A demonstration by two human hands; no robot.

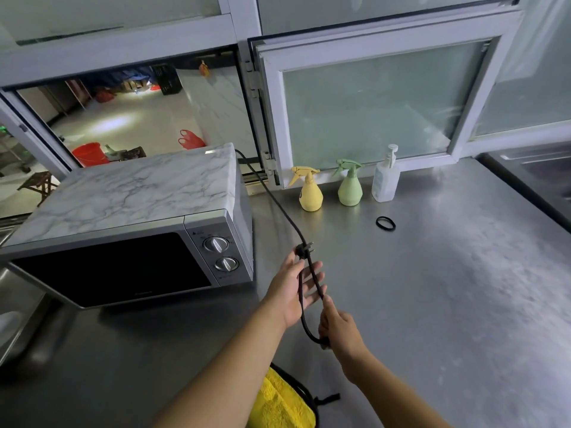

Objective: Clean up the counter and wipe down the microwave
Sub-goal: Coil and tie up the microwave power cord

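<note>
A silver microwave (129, 230) with a marble-patterned top stands on the left of the steel counter (432, 288). Its black power cord (278, 205) runs from behind it to my hands, folded into a loop. The plug (304, 250) lies at the fingertips of my left hand (293, 288), which is spread flat under the doubled cord. My right hand (338, 330) pinches the cord just right of the left palm and grips the lower bend of the loop. A yellow cloth (278, 400) lies at the counter's near edge below my arms.
A yellow spray bottle (310, 193), a green spray bottle (349, 186) and a clear pump dispenser (385, 180) stand along the back by a frosted window. A black ring (385, 223) lies on the counter. A sink (537, 174) is at the far right.
</note>
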